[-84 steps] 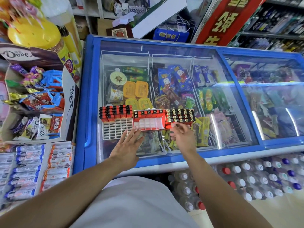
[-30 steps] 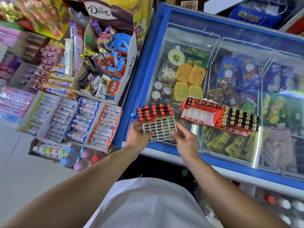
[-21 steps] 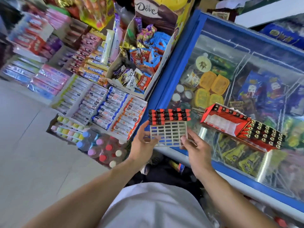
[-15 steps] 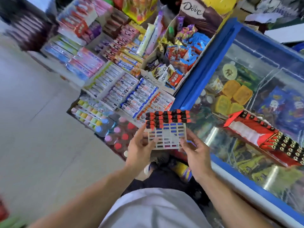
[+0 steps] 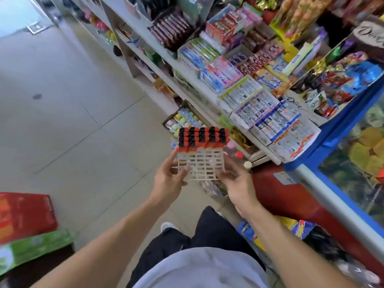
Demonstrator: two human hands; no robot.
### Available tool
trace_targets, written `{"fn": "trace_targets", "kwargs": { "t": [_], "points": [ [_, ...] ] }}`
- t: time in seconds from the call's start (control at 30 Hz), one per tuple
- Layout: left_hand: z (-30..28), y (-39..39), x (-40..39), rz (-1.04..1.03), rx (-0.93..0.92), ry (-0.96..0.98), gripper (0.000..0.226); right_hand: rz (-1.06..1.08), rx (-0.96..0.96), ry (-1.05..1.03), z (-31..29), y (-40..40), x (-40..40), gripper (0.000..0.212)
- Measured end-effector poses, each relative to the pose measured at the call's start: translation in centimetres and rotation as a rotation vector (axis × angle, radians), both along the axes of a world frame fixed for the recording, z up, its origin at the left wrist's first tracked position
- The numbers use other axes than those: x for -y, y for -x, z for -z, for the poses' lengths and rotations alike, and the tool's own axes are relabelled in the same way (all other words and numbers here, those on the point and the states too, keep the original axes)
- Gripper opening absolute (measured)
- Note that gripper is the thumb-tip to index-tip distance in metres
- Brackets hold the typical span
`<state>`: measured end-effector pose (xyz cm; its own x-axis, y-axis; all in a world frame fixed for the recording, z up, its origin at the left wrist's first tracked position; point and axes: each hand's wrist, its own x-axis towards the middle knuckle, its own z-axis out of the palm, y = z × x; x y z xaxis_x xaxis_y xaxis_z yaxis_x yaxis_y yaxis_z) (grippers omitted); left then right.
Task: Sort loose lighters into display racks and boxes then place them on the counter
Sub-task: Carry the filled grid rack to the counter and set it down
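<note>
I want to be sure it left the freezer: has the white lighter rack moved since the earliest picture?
Yes. The white lighter rack, then lying on the blue freezer's glass lid, is now held by both hands off its left edge, above the floor.

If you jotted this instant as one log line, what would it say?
left hand: holds rack | right hand: holds rack | white grid rack: carried above the floor, partly filled | red-and-black lighters: far rows only

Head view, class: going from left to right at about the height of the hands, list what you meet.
Tiled floor → left hand → lighter rack → right hand → blue freezer frame.
</note>
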<state>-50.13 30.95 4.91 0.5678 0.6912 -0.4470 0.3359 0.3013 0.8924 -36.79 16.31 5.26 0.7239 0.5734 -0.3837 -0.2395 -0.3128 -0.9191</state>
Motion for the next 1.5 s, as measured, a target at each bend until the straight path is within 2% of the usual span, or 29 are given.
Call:
{"fn": "trace_targets", "kwargs": {
  "t": [0.13,0.3,0.47,0.6,0.7,0.83,1.0,1.13,1.23,1.37,1.5],
  "points": [
    [0.2,2.3,-5.0,-0.063,0.015,0.017,0.063,-0.045,-0.035,-0.005,-0.2,1.7,-5.3,0.046],
    [0.1,2.8,-12.2,-0.062,0.002,-0.03,0.065,-0.066,0.002,0.035,0.4,2.0,-12.7,0.062],
    [-1.1,1.5,-21.4,0.032,-0.035,-0.02,0.089,-0.081,0.024,0.035,0.0,0.6,-21.6,0.058],
    [-1.9,-0.8,-29.4,0.104,-0.117,-0.097,0.102,-0.087,0.017,-0.007,-0.8,-1.8,-29.3,0.057],
    [-2.6,-2.2,-35.1,0.139,-0.128,-0.135,0.101,-0.074,-0.03,-0.005,-1.5,-3.3,-34.7,0.061],
    [-3.3,-4.2,-42.8,0.218,-0.129,-0.242,0.094,-0.115,0.012,0.027,-2.2,-5.4,-41.7,0.062],
    [-2.6,-6.9,-53.3,0.287,-0.113,-0.301,0.099,-0.109,0.057,0.036,-1.7,-7.9,-51.0,0.069],
    [-2.1,-9.6,-62.3,0.368,-0.094,-0.325,0.104,-0.055,0.11,0.076,-1.7,-9.4,-58.8,0.059],
    [-3.0,-12.2,-68.4,0.452,-0.077,-0.346,0.105,0.005,0.136,0.055,-1.8,-10.5,-64.2,0.062],
    [-4.2,-16.0,-75.1,0.552,-0.035,-0.351,0.099,0.11,0.1,0.061,-2.1,-12.5,-70.2,0.07],
    [-5.2,-21.1,-80.5,0.602,-0.008,-0.334,0.08,0.174,0.137,0.07,-3.0,-16.4,-75.3,0.069]
  ]
}}
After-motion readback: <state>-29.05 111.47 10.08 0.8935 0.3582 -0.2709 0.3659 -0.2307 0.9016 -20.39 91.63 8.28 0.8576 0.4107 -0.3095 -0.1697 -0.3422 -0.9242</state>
